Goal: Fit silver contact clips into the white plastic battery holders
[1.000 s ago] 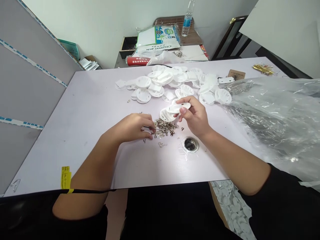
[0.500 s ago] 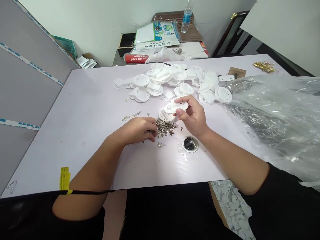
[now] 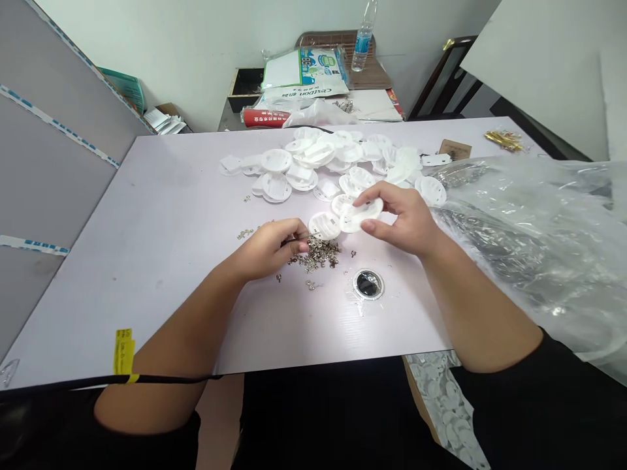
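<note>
My right hand pinches a white round plastic disc between thumb and fingers, tilted above the table. Just left of it, another white disc is at the edge of a pile of small metal fittings. My left hand is closed beside that pile, fingertips pinched on a thin metal tool whose exact kind I cannot make out. The tool's tip reaches toward the disc near the pile. Behind both hands spreads a heap of similar white discs.
Clear plastic sheeting covers the table's right side. A round black-centred insert sits in the table top near its front. A water bottle stands at the back. White pieces fill a box below the front edge.
My right hand has moved slightly right and down with its disc, away from the other disc. My left hand has risen slightly, its tool now nearer the disc by the pile.
</note>
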Available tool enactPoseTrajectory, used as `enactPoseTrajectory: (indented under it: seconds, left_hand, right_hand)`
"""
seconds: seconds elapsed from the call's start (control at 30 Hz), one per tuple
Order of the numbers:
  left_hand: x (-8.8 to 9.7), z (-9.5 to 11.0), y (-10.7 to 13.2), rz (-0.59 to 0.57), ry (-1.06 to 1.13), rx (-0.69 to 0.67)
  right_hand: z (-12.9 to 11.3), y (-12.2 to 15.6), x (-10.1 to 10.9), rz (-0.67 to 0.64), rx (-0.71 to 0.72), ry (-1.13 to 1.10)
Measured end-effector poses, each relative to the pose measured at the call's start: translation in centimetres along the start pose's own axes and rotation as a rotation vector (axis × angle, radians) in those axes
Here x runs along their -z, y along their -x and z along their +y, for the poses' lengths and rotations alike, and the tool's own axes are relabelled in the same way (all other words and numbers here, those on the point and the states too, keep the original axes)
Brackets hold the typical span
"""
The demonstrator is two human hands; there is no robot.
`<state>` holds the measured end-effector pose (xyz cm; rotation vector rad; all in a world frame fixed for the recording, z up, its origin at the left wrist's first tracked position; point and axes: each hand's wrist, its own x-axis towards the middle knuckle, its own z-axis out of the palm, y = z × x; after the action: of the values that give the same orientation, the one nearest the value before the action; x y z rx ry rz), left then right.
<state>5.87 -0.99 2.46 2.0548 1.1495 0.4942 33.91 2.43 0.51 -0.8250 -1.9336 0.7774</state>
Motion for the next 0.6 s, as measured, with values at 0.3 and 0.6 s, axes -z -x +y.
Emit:
enactPoseTrajectory:
  seconds: [0.3, 0.6]
  left_hand:
    - [-1.9, 1.4, -0.2, 0.080, 0.458, 0.125]
    - [-3.3, 1.0, -0.2, 0.084, 0.277, 0.101]
  right_hand:
    - [1.0, 2.0, -1.0, -0.246, 0.217, 0.096]
    - [0.5, 2.7, -2.7, -0.146, 0.397, 0.148]
